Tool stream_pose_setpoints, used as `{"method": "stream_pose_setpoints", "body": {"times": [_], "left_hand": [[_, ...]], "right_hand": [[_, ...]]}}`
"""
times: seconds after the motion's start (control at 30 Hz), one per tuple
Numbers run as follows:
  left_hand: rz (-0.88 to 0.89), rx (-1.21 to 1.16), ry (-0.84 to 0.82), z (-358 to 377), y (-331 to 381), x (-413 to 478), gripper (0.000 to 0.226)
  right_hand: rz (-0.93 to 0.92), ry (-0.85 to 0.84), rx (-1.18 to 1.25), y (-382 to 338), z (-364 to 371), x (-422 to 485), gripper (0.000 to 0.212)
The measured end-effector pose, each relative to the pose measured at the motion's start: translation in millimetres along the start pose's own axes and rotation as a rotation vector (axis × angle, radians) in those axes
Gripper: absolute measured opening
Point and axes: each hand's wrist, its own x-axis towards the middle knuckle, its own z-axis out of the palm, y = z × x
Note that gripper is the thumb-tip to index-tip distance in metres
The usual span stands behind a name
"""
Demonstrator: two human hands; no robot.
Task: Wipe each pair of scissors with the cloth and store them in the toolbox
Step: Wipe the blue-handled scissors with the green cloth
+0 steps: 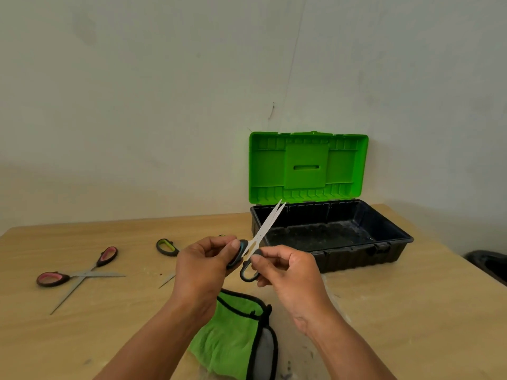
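I hold a pair of scissors with black and blue handles (264, 229) above the table, its blades nearly closed and pointing up toward the toolbox. My left hand (204, 266) grips one handle loop and my right hand (285, 270) pinches the other. The green cloth (233, 341) lies on the table below my wrists. The toolbox (395, 234) stands open at the back right, with a black tray and a raised green lid (307, 165). A pink-handled pair (79, 274) lies open at the left. A green-handled pair (166, 247) lies partly hidden behind my left hand.
The wooden table (397, 311) reaches to a white wall behind. Its right edge drops off beside a dark object (488, 266) lower down. The toolbox tray looks dusty inside.
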Motion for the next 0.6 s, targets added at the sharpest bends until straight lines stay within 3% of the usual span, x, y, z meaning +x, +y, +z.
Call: {"method": "stream_pose_setpoints", "body": {"times": [0.2,0.37,0.47,0.53,0.6], "left_hand": [[0.057,0.148,0.001,31,-6,18,0.006],[0.108,0.142,-0.062,67,-10,21,0.008],[0.142,0.184,-0.139,86,-9,29,0.012],[0.249,0.405,-0.197,95,-14,39,0.014],[0.419,0.786,-0.227,100,-19,52,0.026]], "right_hand": [[-0.009,0.051,-0.119,-4,-23,27,0.003],[-0.088,0.194,-0.409,-21,-48,74,0.021],[-0.075,0.188,-0.452,-29,-66,101,0.016],[-0.088,0.141,-0.517,-33,-82,117,0.013],[-0.111,0.097,-0.6,-34,-103,135,0.027]]}}
